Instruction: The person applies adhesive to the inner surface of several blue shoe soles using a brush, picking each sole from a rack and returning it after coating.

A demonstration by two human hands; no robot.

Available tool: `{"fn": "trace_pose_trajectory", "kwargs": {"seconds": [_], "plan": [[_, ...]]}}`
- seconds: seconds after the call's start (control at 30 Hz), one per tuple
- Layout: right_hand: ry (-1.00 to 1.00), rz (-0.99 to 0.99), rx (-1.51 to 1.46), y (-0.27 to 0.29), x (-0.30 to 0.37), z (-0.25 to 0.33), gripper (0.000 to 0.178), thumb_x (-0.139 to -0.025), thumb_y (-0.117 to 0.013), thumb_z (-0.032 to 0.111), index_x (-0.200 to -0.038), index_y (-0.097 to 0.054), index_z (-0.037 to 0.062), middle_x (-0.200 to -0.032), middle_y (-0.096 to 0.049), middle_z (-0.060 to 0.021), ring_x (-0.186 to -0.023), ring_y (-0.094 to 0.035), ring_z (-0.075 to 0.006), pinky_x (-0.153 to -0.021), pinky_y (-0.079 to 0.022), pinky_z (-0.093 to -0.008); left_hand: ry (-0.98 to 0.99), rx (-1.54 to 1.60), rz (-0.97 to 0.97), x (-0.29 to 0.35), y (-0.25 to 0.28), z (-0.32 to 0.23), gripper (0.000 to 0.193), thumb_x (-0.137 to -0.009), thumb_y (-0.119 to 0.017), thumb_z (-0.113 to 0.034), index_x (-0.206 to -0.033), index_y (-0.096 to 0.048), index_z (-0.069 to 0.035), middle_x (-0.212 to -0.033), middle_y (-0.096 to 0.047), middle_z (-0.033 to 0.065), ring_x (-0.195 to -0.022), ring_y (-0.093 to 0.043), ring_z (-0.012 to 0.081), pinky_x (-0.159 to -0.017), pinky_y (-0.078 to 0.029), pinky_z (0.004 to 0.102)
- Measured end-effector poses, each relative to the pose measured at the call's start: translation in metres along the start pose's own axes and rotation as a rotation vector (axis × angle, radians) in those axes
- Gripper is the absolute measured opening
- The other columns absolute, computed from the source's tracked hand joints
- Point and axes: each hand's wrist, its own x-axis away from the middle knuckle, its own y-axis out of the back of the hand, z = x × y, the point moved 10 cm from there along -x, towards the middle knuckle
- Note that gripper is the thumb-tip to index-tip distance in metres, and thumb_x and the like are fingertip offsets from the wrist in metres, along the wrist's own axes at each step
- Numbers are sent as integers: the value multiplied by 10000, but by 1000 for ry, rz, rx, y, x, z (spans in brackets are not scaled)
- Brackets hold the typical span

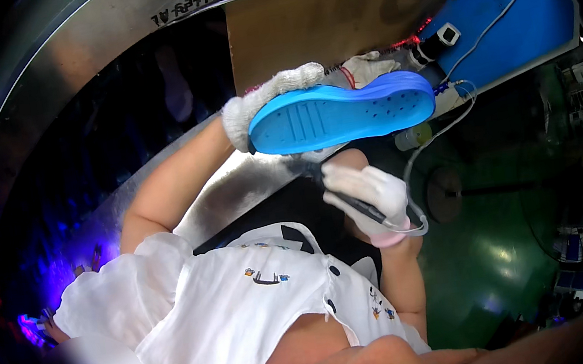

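My left hand [270, 95], in a white knit glove, holds a blue shoe sole [342, 117] by its far edge and left end. The sole is tilted so that its hollow inner face shows, with ridges at the left and small holes at the right; its right end shades to violet. Below it, my right hand [375, 196], also in a white glove with a pink cuff, is closed round a slim dark hand tool [354, 205]. A pale cord [413, 180] runs from beside that hand up to the right. The tool's tip is blurred and seems apart from the sole.
Behind the sole stands a brown board [329, 28], with a loose-looking white glove [370, 67] below it. A dark cylinder with a white square face [448, 35] lies by a blue panel [506, 10]. A metal rim [86, 43] curves overhead. A stand [444, 194] rests on the green floor.
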Motion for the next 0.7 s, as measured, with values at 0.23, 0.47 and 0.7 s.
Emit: {"fn": "trace_pose_trajectory", "kwargs": {"seconds": [0.23,0.47,0.7], "plan": [[-77,-87,-117,-2,-1,-6,301,-658,-828,34,-944,-737,55,-893,-729,-103,-672,-646,-231,-607,-504,-287,-98,124,-173,-21,21,12,824,-833,-569,-693,-1349,-527,-53,-1131,-656,221,-847,-706,332,-687,-615,396],[-53,-451,316,35,-1,-8,260,-715,-759,35,-964,-709,88,-912,-705,-78,-739,-624,-246,-667,-492,-354,-284,326,-120,-10,-14,38,778,-907,-475,-678,-1369,-473,-51,-1160,-639,160,-932,-686,253,-714,-614,376],[-198,-515,-440,35,27,-6,193,-778,-721,36,-962,-670,7,-941,-695,-141,-750,-624,-194,-676,-508,-299,-481,185,-345,64,-2,5,789,-862,-554,-684,-1375,-456,-92,-1200,-627,159,-1002,-665,257,-885,-568,401]]}}
